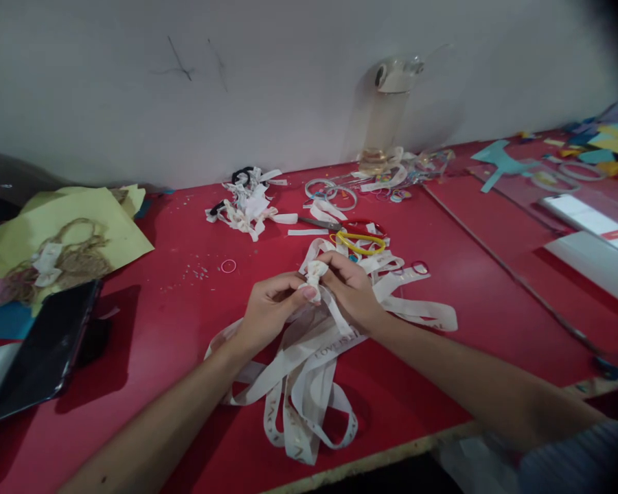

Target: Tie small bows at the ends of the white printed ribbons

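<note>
A small cream ribbon bow (315, 273) is pinched between both hands above the middle of the red table. My left hand (272, 302) holds its near side between thumb and fingers. On the far side, my right hand (354, 291) grips it with thumb and index finger. A ribbon tail hangs from the bow along my right palm. Under my hands spreads a loose heap of printed white ribbon (309, 384) in long loops, some lettering readable. Just beyond my right hand lie scissors (360, 240) with red and yellow handles, on more ribbon pieces.
Tied ribbon bows (252, 202) with black bands sit near the wall. A clear bottle (386, 116) stands behind rings and scraps. To the left are yellow paper sheets (118, 226) and a dark tablet (44, 350); to the right, a lit phone (592, 219) and a thin rod (509, 267).
</note>
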A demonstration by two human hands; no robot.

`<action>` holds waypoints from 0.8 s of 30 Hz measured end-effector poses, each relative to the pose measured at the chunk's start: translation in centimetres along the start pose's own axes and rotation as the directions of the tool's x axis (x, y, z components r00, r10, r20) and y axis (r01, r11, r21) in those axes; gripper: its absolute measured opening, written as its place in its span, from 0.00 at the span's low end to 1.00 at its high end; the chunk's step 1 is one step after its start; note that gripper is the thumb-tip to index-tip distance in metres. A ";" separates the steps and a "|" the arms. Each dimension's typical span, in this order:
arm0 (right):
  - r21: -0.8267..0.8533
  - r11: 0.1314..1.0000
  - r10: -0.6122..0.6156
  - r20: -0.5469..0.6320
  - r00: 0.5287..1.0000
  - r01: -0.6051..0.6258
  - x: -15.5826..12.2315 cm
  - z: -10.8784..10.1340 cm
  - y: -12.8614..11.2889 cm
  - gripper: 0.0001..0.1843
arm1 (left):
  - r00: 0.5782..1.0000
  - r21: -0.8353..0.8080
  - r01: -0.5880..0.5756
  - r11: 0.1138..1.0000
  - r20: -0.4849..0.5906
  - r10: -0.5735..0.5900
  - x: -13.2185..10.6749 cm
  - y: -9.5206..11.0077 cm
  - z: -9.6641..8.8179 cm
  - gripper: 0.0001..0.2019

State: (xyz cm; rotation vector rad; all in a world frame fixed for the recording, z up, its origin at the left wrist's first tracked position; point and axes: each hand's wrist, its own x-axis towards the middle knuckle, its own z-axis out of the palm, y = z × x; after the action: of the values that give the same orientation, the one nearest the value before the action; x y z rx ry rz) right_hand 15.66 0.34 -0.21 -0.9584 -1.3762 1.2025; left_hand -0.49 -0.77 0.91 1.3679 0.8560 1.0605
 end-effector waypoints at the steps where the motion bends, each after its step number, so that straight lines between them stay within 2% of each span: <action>1: 0.009 1.000 0.013 -0.001 1.000 -0.013 -0.1 0.0 0.0 0.11 | 1.000 0.007 0.003 1.000 0.006 -0.004 0.0 0.1 0.0 0.09; 6: -0.002 0.999 -0.035 -0.020 0.999 0.035 -0.3 0.0 -0.2 0.09 | 1.000 0.016 0.002 1.000 0.022 -0.002 0.0 0.2 0.0 0.10; 12: -0.017 0.997 -0.079 -0.003 0.997 0.079 -0.8 0.1 -0.7 0.11 | 1.000 -0.010 -0.010 1.000 -0.012 0.010 -0.6 -0.1 -0.4 0.13; 18: -0.061 0.983 -0.171 0.051 0.984 0.174 -1.2 -0.1 -0.9 0.09 | 0.999 -0.013 -0.045 0.999 0.000 0.045 -1.2 0.8 -0.5 0.07; 24: -0.133 0.960 -0.219 0.196 0.956 0.247 -1.1 -0.2 -0.8 0.10 | 0.996 0.135 0.029 0.990 0.078 -0.040 -1.6 1.8 -1.1 0.09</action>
State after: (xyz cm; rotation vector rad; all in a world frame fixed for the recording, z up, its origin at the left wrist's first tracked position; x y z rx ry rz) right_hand 16.05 -0.82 0.40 -0.7811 -1.6979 1.0312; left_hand -2.16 -2.08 2.46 1.4922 0.9010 0.9291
